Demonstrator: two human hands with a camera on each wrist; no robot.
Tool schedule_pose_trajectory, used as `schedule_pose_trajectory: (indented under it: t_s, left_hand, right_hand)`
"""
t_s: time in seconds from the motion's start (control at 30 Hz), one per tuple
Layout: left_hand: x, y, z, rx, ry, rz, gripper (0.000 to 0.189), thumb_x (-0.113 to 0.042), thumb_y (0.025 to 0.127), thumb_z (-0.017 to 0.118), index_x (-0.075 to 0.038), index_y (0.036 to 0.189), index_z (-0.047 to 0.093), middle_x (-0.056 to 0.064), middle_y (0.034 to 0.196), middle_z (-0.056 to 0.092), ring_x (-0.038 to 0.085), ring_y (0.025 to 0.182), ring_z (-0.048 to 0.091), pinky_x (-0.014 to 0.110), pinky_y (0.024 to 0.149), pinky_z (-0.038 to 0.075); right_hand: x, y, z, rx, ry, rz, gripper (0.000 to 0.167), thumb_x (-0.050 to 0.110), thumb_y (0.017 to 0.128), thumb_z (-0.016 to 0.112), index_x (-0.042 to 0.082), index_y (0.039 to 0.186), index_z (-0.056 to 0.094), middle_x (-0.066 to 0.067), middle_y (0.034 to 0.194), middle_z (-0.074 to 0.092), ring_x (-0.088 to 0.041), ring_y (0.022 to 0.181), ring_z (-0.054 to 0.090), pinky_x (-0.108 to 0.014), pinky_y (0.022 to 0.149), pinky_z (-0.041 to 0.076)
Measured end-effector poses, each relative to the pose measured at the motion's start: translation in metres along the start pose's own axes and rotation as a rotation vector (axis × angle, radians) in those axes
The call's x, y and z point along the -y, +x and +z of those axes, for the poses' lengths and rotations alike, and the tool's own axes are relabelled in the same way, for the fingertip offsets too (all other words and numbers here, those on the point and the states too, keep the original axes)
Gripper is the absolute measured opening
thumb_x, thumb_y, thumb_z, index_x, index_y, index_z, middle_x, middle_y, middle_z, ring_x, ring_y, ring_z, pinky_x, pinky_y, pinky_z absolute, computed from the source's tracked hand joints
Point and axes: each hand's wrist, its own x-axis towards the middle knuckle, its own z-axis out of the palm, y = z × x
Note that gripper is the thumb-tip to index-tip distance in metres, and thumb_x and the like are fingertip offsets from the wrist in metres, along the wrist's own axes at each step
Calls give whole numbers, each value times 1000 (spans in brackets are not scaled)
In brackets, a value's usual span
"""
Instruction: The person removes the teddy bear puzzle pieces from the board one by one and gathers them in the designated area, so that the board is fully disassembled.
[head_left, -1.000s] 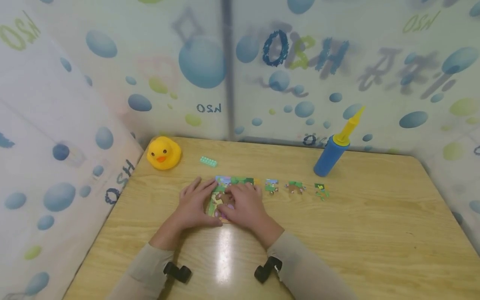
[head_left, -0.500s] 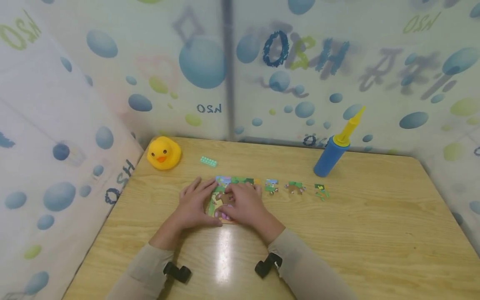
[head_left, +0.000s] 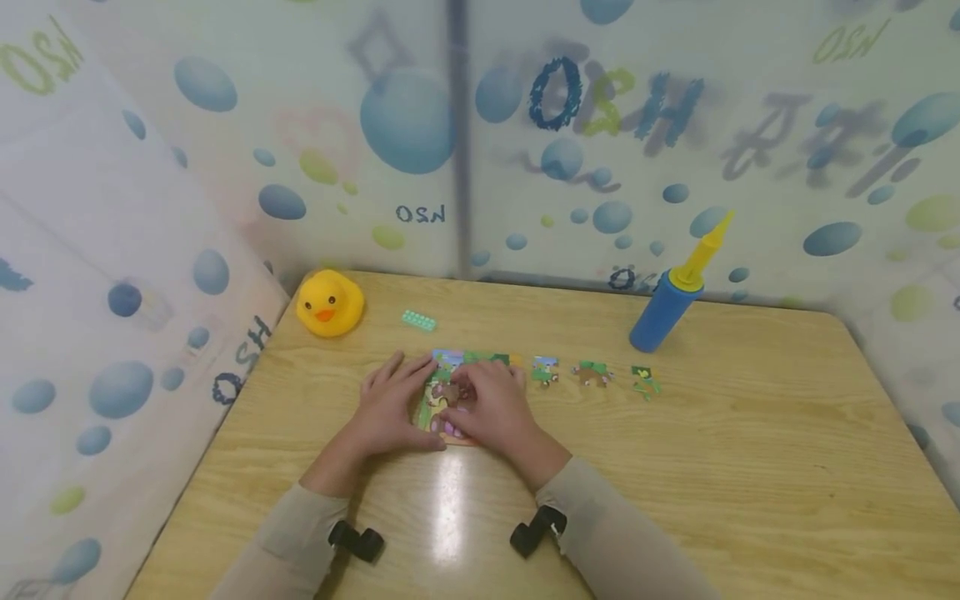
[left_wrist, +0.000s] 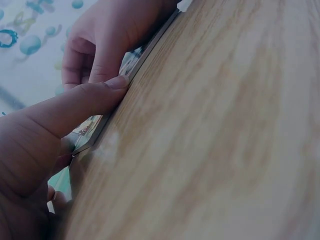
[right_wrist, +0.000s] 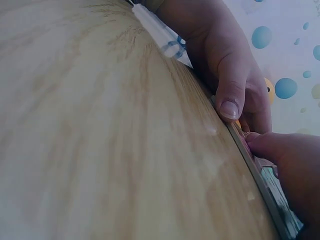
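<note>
Left hand [head_left: 390,410], fingers spread, braces the puzzle [head_left: 438,400]; right hand [head_left: 497,405] — fingers curled, grip unclear — should press straight down.

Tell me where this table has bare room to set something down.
Widest: the wooden tabletop right of the loose jigsaw pieces and right sleeve. Another patch: along the back, between the turquoise toy brick and hand pump. Crowded: the jigsaw puzzle, with the right hand over it and left hand at its edge.

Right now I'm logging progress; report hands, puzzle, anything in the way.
Left hand touching puzzle; right hand on its face. Puzzle flat, partly covered. Loose pieces alongside, apparently not obstructing.
</note>
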Motion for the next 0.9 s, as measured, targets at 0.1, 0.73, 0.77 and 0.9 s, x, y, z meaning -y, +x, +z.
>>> schedule_pose_trajectory:
  t_s: [0.1, 0.73, 0.77, 0.9]
  left_hand:
    - [-1, 1, 0, -3, -3, 2, 124, -55, 62, 99, -12, 165, 43, 4, 173, 33, 48, 160, 9, 69, 120, 7]
    - [-2, 1, -1, -6, 15, 3, 126, -57, 60, 99, -11, 164, 43, 5, 173, 35, 48, 160, 11, 69, 120, 9]
    - [-2, 1, -1, -4, 16, 1, 126, -57, 60, 98, -11, 164, 44, 5, 173, 34, 48, 160, 11, 69, 119, 9]
    - [-1, 1, 0, -1, 14, -5, 125, -57, 60, 99, -11, 164, 44, 5, 173, 34, 48, 160, 10, 69, 119, 9]
  right_hand:
    - [0, -1, -2, -34, 39, -56, 42, 45, 80, 93, 27, 112, 73, 15, 106, 70, -14, 105, 59, -49, 96, 34]
    - [-6, -6, -1, -113, -13, -206, 52, 27, 90, 87, 11, 138, 73, 2, 129, 76, -21, 112, 65, -54, 100, 40]
    - [-5, -7, -1, -112, -13, -204, 53, 27, 91, 86, 10, 139, 72, 1, 130, 76, -22, 113, 65, -54, 100, 40]
    - [-3, -8, -4, -122, 3, -189, 53, 24, 92, 87, 8, 140, 71, -2, 132, 75, -24, 115, 65, -54, 100, 39]
